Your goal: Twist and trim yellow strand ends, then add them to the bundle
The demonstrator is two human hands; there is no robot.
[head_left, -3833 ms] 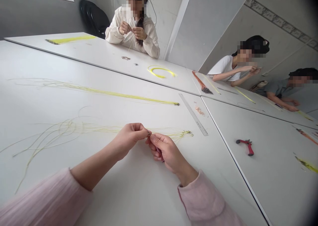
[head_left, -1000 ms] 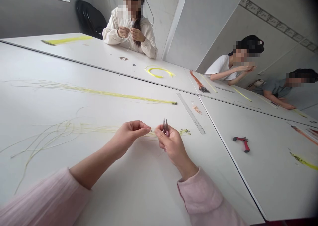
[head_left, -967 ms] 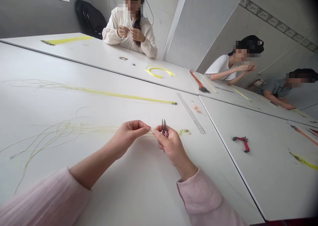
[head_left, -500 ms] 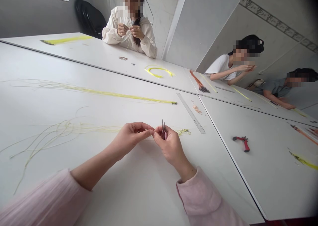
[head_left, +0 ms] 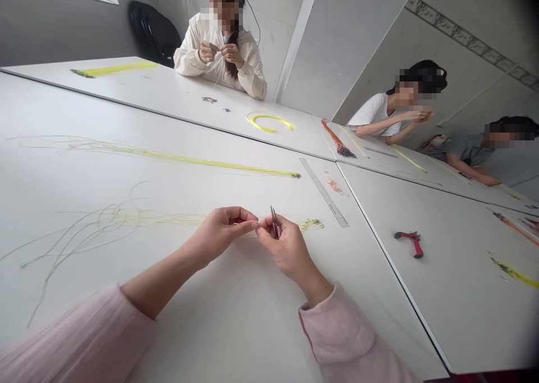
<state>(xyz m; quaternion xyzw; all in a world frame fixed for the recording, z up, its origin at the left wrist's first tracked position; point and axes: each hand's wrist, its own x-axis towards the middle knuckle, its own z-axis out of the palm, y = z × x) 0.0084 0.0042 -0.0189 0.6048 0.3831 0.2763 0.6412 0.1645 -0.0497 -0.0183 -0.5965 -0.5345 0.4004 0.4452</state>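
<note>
Head view: your left hand (head_left: 223, 231) is closed to a fingertip pinch, thumb against forefinger; a fine strand may lie in the pinch, but it is too thin to confirm. Your right hand (head_left: 286, 245) grips a small pointed tool (head_left: 274, 224) between thumb and fingers, metal tips up, with a reddish grip; snips or tweezers, cannot tell which. Fingertips of the two hands sit just apart.

Status: the lower yellow strand bundle (head_left: 113, 217) lies on the white table (head_left: 210, 327), its strands fanned loose left of your hands and passing behind them to a dark tangled end (head_left: 310, 224) on the right. The upper yellow strand bundle (head_left: 168, 156) lies straight and gathered, with neither hand on it.

Count: 2 hands, 1 pointed tool, 2 bundles on your panel, 1 steel ruler (head_left: 324, 192), 1 pair of red-handled pliers (head_left: 410, 244) on the adjoining panel. Also 3 other people at the far tables: one in a cream top (head_left: 219, 63), one in a white T-shirt (head_left: 374, 113), one in a grey top (head_left: 463, 150).
</note>
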